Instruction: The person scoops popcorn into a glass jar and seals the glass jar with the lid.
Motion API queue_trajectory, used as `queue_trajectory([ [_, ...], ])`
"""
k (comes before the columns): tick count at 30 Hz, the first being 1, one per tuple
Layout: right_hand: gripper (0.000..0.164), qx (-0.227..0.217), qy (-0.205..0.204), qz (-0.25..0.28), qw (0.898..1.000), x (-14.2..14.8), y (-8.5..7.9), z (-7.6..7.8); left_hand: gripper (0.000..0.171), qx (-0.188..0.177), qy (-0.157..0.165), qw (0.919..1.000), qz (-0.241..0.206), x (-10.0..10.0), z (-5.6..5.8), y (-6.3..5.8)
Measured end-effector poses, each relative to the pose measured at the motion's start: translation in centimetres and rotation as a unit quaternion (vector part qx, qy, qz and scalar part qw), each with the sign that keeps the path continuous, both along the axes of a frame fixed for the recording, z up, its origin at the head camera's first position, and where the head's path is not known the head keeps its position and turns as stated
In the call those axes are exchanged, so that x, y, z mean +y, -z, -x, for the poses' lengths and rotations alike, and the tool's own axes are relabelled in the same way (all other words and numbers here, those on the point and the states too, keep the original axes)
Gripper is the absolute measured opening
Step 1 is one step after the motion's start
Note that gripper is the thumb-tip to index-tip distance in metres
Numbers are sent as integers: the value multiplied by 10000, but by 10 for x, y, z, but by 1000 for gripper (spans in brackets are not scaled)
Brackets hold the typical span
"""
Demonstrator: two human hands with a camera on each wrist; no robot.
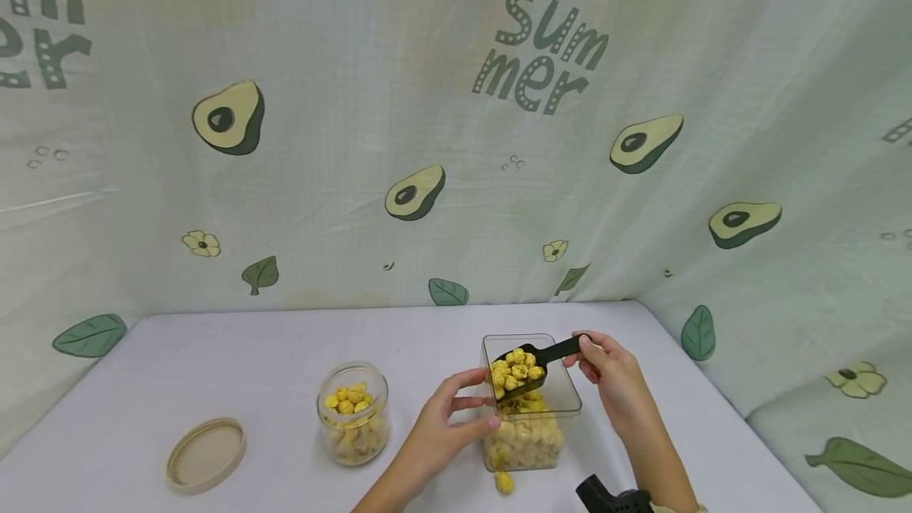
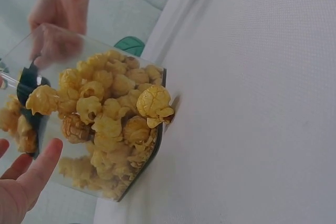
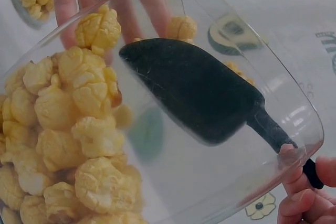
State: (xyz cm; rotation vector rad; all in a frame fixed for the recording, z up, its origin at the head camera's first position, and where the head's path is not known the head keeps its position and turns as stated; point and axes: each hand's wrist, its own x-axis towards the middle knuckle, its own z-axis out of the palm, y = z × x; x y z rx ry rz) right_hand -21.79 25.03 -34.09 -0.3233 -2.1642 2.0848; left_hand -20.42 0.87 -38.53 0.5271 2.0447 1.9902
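My right hand (image 1: pixel 614 374) grips the handle of a black scoop (image 1: pixel 552 353), fingers curled around it. The scoop, heaped with yellow popcorn (image 1: pixel 514 370), is tilted over the mouth of a clear square container (image 1: pixel 568 396). Through the container's wall, the right wrist view shows the scoop's dark underside (image 3: pixel 194 90) above the popcorn inside (image 3: pixel 63 135). My left hand (image 1: pixel 450 427) is at the container's left side, its fairly straight fingers (image 2: pixel 44 169) touching the wall near the rim. One loose popcorn piece (image 1: pixel 503 483) lies in front of the container's base.
A round clear jar (image 1: pixel 387 394), partly filled with popcorn, stands uncovered left of my left hand. Farther left lies a round beige lid (image 1: pixel 207 456) on the white table (image 1: pixel 285 355). A printed curtain (image 1: pixel 321 101) hangs behind the table and along its sides.
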Motion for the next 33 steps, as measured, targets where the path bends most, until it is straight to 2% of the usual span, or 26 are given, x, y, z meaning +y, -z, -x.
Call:
queue_trajectory([
  [8, 27, 73, -74, 209, 9997, 2, 3, 0, 58, 12, -10, 10000, 45, 0, 0, 0],
  [17, 20, 28, -95, 691, 9976, 12, 9, 2, 58, 20, 17, 10000, 38, 0, 0, 1],
  [33, 15, 109, -179, 911, 9956, 20, 7, 0, 59, -36, -41, 9999, 117, 0, -1, 0],
])
